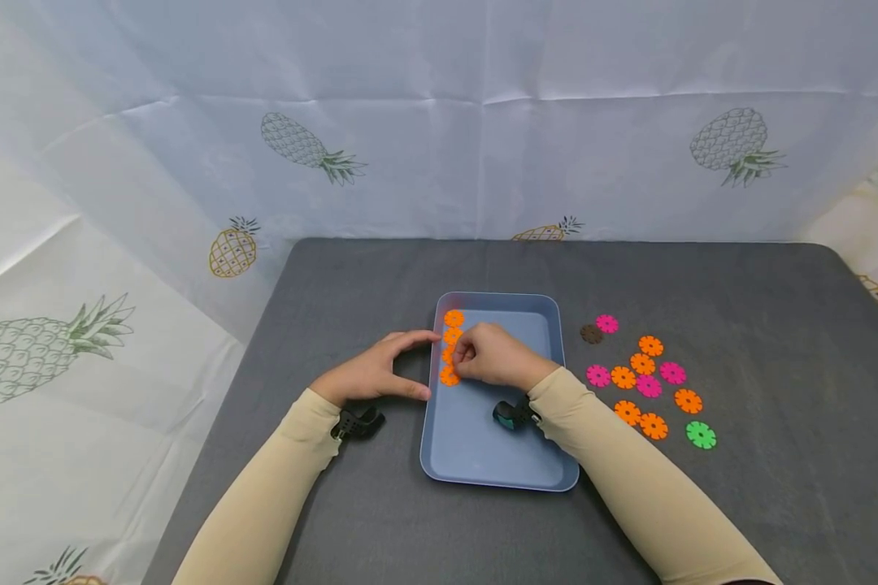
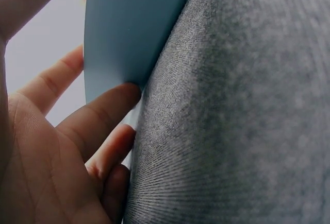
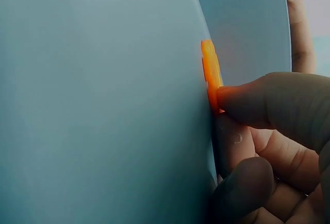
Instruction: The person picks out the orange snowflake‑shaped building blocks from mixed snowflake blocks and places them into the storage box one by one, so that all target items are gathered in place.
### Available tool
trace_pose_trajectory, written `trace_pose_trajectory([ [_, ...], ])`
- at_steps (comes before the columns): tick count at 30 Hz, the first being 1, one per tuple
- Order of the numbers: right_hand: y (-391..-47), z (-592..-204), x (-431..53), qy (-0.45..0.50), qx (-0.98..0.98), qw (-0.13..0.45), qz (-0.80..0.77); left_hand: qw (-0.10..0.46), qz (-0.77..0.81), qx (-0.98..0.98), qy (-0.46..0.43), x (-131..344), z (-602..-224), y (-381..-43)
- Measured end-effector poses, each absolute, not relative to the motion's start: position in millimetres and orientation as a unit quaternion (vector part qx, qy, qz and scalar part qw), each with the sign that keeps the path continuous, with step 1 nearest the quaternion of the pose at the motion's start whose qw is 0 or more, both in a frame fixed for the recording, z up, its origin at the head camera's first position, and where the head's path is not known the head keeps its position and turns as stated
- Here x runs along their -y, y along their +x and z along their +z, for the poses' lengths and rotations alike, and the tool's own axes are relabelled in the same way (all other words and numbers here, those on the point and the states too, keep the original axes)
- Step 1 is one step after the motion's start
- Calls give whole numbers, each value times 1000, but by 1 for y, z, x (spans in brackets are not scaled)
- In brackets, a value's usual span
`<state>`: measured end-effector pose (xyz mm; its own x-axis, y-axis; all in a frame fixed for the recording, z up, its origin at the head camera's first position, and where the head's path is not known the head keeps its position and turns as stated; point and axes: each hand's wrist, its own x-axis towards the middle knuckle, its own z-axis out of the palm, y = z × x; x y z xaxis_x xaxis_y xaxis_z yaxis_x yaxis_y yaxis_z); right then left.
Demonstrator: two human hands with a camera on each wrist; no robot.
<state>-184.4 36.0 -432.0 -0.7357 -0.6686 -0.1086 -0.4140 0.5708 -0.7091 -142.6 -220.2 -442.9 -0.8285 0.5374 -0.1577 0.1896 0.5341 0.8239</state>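
Pinching a bright orange notched disc (image 3: 209,68), right hand (image 1: 499,356) curled, left hand (image 1: 371,370) spread, touching blue tray (image 1: 475,447)

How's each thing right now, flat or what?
Left hand: open, at the tray's side
Right hand: fingers curled, thumb on an orange piece
Tray: flat on the table
Four orange pieces: lined up inside
Brown piece: flat
Green piece: flat
Pink pieces: flat, scattered
Outside orange pieces: flat, scattered

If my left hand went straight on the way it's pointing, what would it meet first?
Your left hand would likely meet the blue tray's left wall first; its fingertips appear to touch it, though exact contact is hard to judge. Orange discs lie just beyond that wall.
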Motion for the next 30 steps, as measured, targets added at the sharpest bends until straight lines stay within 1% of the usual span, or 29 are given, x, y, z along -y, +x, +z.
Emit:
trace_pose_trajectory([
  [13, -184, -433, -39, -328, -864, 158, -347, 204, 435, -851, 212, 220, -442, -142],
  [20, -185, -426, -42, -307, -859, 177, -369, 204, 434, -851, 213, 220, -444, -143],
  [30, -185, -416, -46, -308, -854, 202, -367, 203, 442, -847, 213, 221, -446, -142],
])
